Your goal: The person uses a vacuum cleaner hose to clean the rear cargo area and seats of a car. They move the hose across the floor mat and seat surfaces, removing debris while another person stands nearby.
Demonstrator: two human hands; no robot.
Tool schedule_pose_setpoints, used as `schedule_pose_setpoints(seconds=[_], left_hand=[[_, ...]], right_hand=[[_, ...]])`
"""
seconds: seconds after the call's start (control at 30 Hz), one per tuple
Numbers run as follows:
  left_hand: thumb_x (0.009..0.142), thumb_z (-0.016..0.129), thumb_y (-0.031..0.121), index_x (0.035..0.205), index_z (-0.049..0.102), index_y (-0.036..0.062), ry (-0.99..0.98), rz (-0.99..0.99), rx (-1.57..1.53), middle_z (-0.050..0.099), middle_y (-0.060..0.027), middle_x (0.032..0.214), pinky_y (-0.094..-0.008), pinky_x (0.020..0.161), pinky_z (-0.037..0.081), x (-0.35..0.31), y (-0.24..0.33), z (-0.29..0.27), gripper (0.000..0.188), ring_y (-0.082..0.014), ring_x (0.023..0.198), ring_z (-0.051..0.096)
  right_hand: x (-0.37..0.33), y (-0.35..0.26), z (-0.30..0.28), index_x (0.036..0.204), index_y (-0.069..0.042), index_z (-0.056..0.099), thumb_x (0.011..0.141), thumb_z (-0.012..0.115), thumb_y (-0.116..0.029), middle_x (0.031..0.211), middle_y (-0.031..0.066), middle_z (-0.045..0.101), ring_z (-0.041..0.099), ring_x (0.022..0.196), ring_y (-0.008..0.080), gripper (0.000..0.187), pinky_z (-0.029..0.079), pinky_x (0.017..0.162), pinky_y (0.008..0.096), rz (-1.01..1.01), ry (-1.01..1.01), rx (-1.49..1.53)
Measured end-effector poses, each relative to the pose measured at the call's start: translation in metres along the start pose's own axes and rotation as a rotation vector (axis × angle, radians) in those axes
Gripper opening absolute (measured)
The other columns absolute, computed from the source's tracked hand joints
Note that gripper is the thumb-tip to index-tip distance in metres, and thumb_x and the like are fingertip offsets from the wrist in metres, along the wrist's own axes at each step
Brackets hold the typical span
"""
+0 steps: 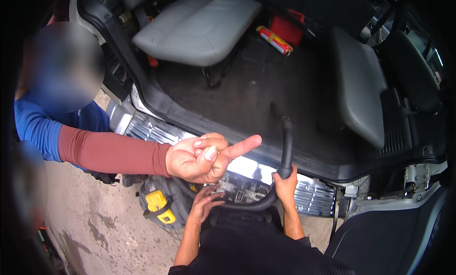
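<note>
My right hand (286, 183) is wrapped round the black handle of a vacuum cleaner hose (287, 149), whose tip points into the vehicle over the dark floor. From that grip the ribbed hose bends back left in front of my body. My left hand (205, 203) is beside the hose with its fingers stretched out and apart; whether it touches the hose I cannot tell. The grey and yellow vacuum cleaner (161, 203) stands on the ground to the left. Just above my left hand, a co-worker's hand (209, 156) points with one finger toward the right.
The co-worker's sleeved arm (114, 151) reaches across from the left. Inside the vehicle are grey seats (199, 28), a second seat (358, 85), a red and yellow cylinder (274, 40) and a red box (287, 27). A shiny metal step (313, 198) runs along the sill; a door panel (380, 237) is at lower right.
</note>
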State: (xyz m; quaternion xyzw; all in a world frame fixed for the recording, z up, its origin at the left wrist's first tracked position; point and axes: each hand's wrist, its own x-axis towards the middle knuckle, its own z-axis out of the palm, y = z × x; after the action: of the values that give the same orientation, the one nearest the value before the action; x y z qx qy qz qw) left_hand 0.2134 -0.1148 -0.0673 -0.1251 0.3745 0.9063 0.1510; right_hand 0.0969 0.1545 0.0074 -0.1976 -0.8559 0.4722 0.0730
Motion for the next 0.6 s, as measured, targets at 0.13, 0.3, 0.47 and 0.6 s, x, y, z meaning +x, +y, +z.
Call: schedule_pose_setpoints(seconds=[0.13,0.3,0.47,0.6], left_hand=[[0.071,0.079,0.03,0.133,0.05,0.0076,0.129,-0.197,1.691,0.041,-0.0156,0.14,-0.0506,0.103,0.038,0.023,-0.04,-0.056,0.072,-0.0404,0.126,0.038],[0.067,0.081,0.036,0.124,0.056,0.0152,-0.064,-0.102,1.864,0.06,-0.012,0.121,-0.0538,0.095,0.043,0.132,-0.04,-0.05,0.065,-0.0369,0.12,0.048],[0.066,0.078,0.033,0.123,0.059,0.0111,-0.572,-0.44,1.758,0.062,-0.0174,0.12,-0.0429,0.096,0.044,0.147,-0.019,-0.089,0.063,-0.0343,0.113,0.057],[0.068,0.074,0.032,0.124,0.058,0.0063,-0.503,-0.314,1.608,0.064,-0.0208,0.115,-0.0397,0.092,0.048,0.085,-0.02,-0.12,0.064,-0.0369,0.105,0.062]], right_hand=[[0.074,-0.04,0.022,0.124,0.01,0.045,0.068,0.069,-0.012,0.079,0.016,0.063,0.063,0.055,0.0226,0.064,0.051,0.047,0.0347,0.067,-0.064,0.206],[0.178,-0.096,0.071,0.12,0.009,0.048,0.07,0.068,-0.011,0.077,0.0152,0.062,0.062,0.053,0.0224,0.057,0.053,0.046,0.0349,-0.044,-0.019,0.14],[0.093,-0.1,0.047,0.121,0.01,0.045,0.066,0.066,-0.007,0.073,0.0136,0.059,0.06,0.049,0.0218,0.061,0.049,0.042,0.0343,0.007,-0.133,0.246],[0.069,-0.081,0.064,0.127,0.011,0.04,0.064,0.067,-0.006,0.071,0.0145,0.059,0.059,0.046,0.0218,0.07,0.048,0.04,0.0348,0.035,-0.072,0.213]])
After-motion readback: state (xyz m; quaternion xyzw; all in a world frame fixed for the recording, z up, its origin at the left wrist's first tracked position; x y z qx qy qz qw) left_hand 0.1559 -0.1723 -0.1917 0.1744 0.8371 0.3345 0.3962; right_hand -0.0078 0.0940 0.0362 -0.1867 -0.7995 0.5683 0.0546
